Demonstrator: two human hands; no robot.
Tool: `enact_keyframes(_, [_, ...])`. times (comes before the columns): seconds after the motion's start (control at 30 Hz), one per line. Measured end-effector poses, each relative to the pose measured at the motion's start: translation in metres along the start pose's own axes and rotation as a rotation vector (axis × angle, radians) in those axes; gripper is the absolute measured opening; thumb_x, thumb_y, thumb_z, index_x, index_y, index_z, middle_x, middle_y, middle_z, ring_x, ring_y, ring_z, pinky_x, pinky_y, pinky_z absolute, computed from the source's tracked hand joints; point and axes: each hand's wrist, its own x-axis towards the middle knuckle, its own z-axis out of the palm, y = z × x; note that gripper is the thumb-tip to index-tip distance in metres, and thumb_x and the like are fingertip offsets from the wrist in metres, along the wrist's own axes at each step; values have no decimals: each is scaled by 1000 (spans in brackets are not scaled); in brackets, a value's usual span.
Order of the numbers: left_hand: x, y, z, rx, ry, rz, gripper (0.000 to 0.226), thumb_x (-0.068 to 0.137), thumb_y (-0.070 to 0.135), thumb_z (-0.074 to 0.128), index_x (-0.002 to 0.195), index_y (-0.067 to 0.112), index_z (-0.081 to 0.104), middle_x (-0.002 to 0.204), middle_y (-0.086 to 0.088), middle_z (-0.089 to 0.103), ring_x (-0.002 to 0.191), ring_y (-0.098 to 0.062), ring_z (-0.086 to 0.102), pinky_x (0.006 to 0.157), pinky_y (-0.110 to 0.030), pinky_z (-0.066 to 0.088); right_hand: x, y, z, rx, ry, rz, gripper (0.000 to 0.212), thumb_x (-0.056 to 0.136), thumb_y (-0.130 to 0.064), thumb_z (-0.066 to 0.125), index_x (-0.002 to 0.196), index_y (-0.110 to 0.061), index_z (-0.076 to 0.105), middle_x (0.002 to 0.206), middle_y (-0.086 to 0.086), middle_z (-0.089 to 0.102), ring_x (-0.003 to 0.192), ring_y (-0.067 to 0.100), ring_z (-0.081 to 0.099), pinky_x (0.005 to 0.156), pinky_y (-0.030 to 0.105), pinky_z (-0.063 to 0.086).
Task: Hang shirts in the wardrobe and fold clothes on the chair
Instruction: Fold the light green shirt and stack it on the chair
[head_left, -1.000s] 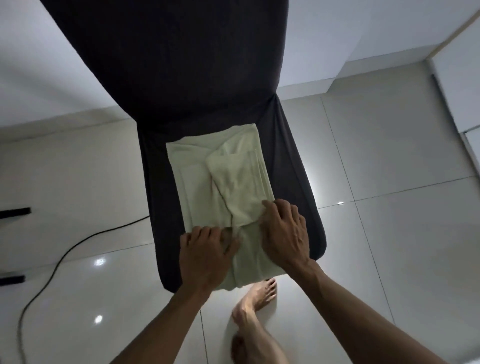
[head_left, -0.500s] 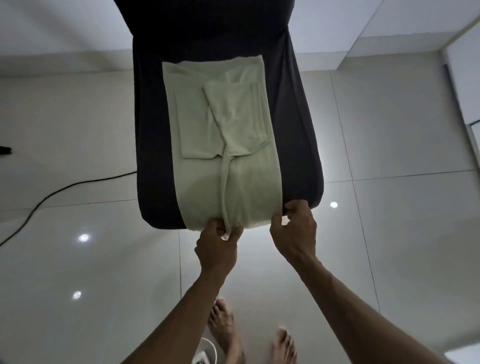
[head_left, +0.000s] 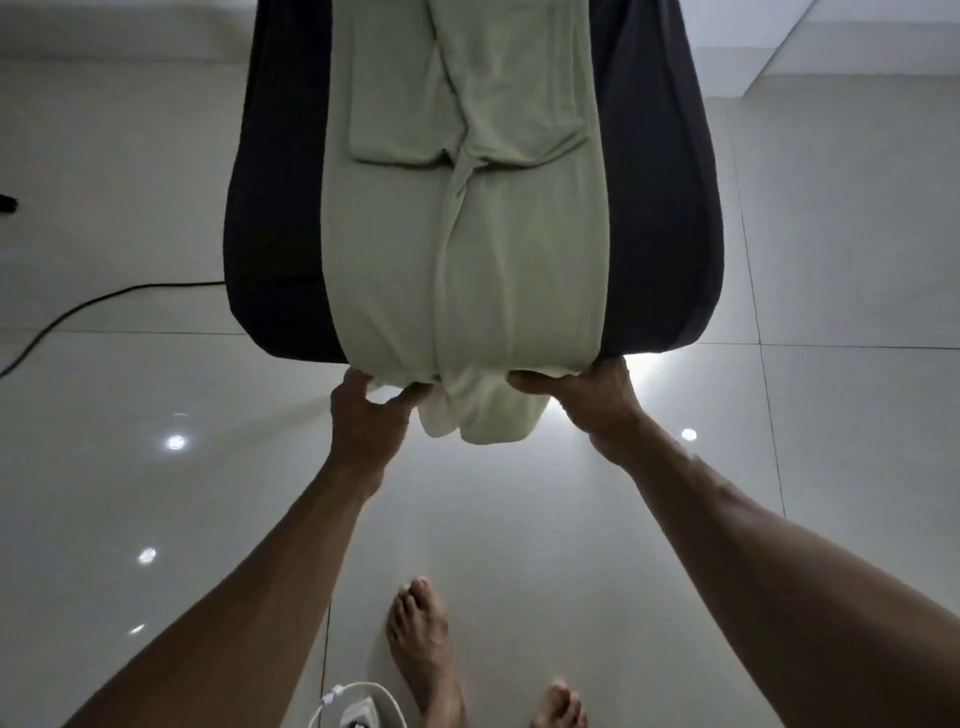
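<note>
Shirt (head_left: 467, 249) hem in both hands

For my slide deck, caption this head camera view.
Left hand and right hand pinch the pale green garment's hem at the dark chair's front edge.

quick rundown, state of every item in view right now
shirt: pale green, partly folded, lying along the chair seat, near end hanging over the front edge
chair: dark cover, standing on the tiled floor, shirt on it
left hand: grips the shirt's near end at its left corner
right hand: grips the shirt's near end at its right corner
cable: black, lying loose on the floor
iron: on the floor at the bottom edge, only partly in view
</note>
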Motion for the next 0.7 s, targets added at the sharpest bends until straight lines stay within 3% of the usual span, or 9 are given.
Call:
enact_keyframes(0.1, [5, -2, -14, 34, -116, 91, 21, 73, 18, 88, 89, 14, 74, 88, 11, 76, 89, -5, 69, 79, -22, 50, 1, 14, 0, -112, -67, 35, 32, 63, -11, 94, 88, -6, 74, 84, -2, 76, 73, 8, 67, 66, 25, 54])
enact_keyframes(0.17, [0, -12, -26, 29, -205, 75, 23, 75, 17, 86, 94, 10, 74, 92, 6, 77, 90, -6, 71, 78, -18, 52, -1, 24, -3, -137, -84, 65, 22, 66, -15, 92, 80, -9, 76, 79, -4, 76, 69, 6, 66, 63, 20, 52])
enact_keyframes(0.23, [-9, -24, -36, -40, -258, 45, 34, 78, 24, 84, 100, 2, 71, 96, -3, 77, 89, -14, 72, 80, -22, 55, -7, 29, -5, -146, -121, 79, 21, 69, -15, 91, 84, -10, 78, 85, -3, 78, 77, 9, 72, 68, 21, 55])
enact_keyframes(0.33, [-20, -35, -45, -93, -232, 19, 61, 80, 47, 78, 77, -10, 56, 74, -9, 60, 68, -16, 54, 69, -27, 46, -17, 36, -10, -159, -194, 87, 25, 71, -17, 90, 93, -9, 79, 94, 2, 78, 92, 20, 74, 84, 35, 59])
enact_keyframes(0.4, [-27, -33, -43, -193, -224, 5, 58, 83, 46, 74, 72, -7, 54, 68, -7, 53, 64, -16, 45, 62, -24, 38, -18, 43, -11, -161, -210, 118, 33, 69, -26, 91, 96, -11, 79, 97, 1, 78, 96, 20, 74, 88, 38, 59])
enact_keyframes(0.5, [-31, -30, -36, -221, -299, -8, 38, 90, 31, 71, 103, -5, 66, 92, -9, 71, 78, -22, 63, 72, -26, 52, -20, 56, -3, -195, -217, 246, 86, 44, -57, 97, 116, -17, 70, 113, -1, 73, 101, 19, 72, 86, 37, 59])
enact_keyframes(0.57, [-38, -35, -33, -125, -367, 1, 30, 87, 21, 75, 112, 6, 67, 104, -8, 76, 94, -20, 72, 84, -29, 57, -24, 71, 1, -172, -208, 269, 105, 31, -64, 97, 121, -19, 65, 117, -2, 70, 103, 21, 71, 85, 38, 60])
enact_keyframes(0.7, [-52, -53, -33, -56, -375, -39, 28, 79, 30, 81, 93, 6, 75, 93, -12, 77, 82, -19, 68, 74, -35, 58, -45, 83, -3, -139, -240, 219, 74, 43, -52, 97, 104, -15, 76, 100, 3, 77, 95, 25, 74, 86, 42, 60])
